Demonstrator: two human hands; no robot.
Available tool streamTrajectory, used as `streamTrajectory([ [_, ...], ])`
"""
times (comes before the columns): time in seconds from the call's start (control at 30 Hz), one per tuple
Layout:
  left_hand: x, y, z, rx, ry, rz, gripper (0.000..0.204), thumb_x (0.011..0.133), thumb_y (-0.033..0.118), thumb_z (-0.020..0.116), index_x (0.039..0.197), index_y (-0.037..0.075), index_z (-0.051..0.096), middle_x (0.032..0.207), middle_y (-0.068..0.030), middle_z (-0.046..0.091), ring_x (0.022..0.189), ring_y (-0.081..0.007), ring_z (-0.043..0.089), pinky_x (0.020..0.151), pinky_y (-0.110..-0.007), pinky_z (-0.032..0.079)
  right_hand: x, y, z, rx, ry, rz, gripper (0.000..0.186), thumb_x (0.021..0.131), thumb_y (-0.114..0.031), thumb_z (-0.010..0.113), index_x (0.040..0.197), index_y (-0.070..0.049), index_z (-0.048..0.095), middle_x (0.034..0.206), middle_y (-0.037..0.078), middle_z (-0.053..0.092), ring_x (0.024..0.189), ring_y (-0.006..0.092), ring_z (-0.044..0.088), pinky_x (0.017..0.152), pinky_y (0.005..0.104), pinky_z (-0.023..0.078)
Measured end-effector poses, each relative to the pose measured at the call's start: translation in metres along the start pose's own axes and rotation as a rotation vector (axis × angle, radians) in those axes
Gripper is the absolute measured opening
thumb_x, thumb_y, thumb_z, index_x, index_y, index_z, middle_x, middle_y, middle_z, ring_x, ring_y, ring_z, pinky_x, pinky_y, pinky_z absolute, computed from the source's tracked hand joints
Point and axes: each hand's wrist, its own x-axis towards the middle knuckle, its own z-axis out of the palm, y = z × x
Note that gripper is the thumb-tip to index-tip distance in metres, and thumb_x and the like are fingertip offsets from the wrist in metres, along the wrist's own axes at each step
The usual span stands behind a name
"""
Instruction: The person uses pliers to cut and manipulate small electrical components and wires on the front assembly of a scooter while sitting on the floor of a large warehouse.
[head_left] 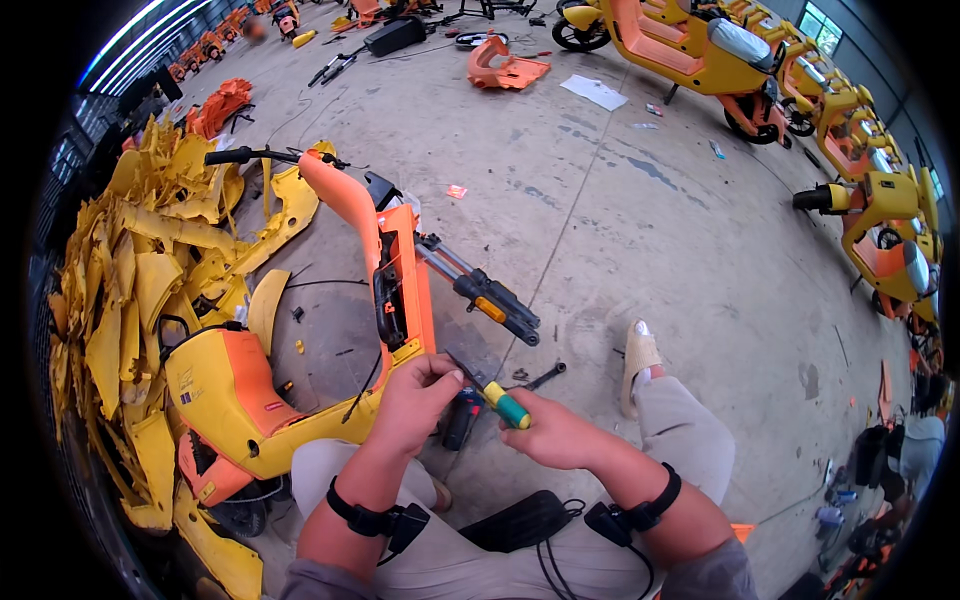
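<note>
In the head view, a yellow and orange scooter body [245, 390] lies before me, its front fork [480, 295] sticking out to the right and its handlebar to the upper left. My right hand [545, 430] grips the yellow and green handle of a screwdriver [505, 405], whose dark shaft points up and left past my left fingertips. My left hand [425, 395] is closed beside that shaft, at the lower end of the orange front section; what it pinches is hidden. A dark power tool [462, 418] and a black wrench [548, 375] lie on the floor beyond my hands.
A tall pile of yellow panels [135, 300] fills the left side. Yellow scooters [880, 240] line the right. An orange panel [505, 70] and a white sheet [590, 92] lie on the concrete floor farther off. Dark clutter [870, 460] sits at the lower right.
</note>
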Motion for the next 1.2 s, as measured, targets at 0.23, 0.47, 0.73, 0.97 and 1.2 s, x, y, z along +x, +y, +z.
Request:
streamTrajectory([
  [0.23,0.001,-0.005,-0.004,-0.006,0.000,-0.004,0.006,0.089,0.001,0.060,0.093,-0.004,0.061,0.095,-0.0079,0.064,0.090,-0.0141,0.061,0.085,-0.028,0.049,0.000,-0.007,0.000,-0.097,0.032,0.034,0.039,0.088,-0.020,0.063,0.122,-0.004,0.052,0.096,0.014,0.065,0.088,0.0252,0.065,0.080,0.0363,0.049],
  [0.47,0.002,-0.008,-0.005,-0.035,0.002,0.005,0.005,0.089,0.001,0.060,0.093,-0.003,0.061,0.095,-0.0073,0.064,0.089,-0.0136,0.061,0.084,-0.028,0.048,-0.001,-0.010,0.004,-0.184,0.099,-0.006,0.041,0.087,-0.024,0.062,0.121,-0.003,0.052,0.103,0.025,0.064,0.098,0.0425,0.062,0.082,0.0454,0.049],
  [0.73,0.003,-0.012,-0.009,-0.030,-0.006,0.019,0.009,0.090,0.001,0.060,0.097,-0.005,0.061,0.102,-0.0113,0.067,0.094,-0.0166,0.064,0.089,-0.030,0.049,0.000,-0.009,0.005,-0.211,0.128,-0.015,0.040,0.086,-0.024,0.062,0.118,-0.002,0.054,0.098,0.026,0.065,0.094,0.0437,0.062,0.080,0.0471,0.049],
  [0.97,0.001,-0.009,-0.009,-0.019,-0.008,0.015,0.009,0.090,0.000,0.059,0.097,-0.005,0.061,0.103,-0.0115,0.067,0.094,-0.0165,0.064,0.089,-0.030,0.049,-0.001,-0.012,0.005,-0.235,0.135,0.008,0.039,0.086,-0.024,0.061,0.118,-0.002,0.055,0.097,0.026,0.065,0.093,0.0436,0.063,0.080,0.0478,0.050],
  [1.2,0.001,-0.008,-0.008,-0.023,0.008,0.001,0.007,0.090,-0.001,0.059,0.096,-0.005,0.060,0.104,-0.0116,0.067,0.095,-0.0167,0.064,0.090,-0.030,0.049,-0.001,-0.013,0.006,-0.249,0.147,0.008,0.036,0.086,-0.022,0.059,0.116,-0.002,0.055,0.094,0.026,0.066,0.091,0.0431,0.063,0.079,0.0483,0.050],
])
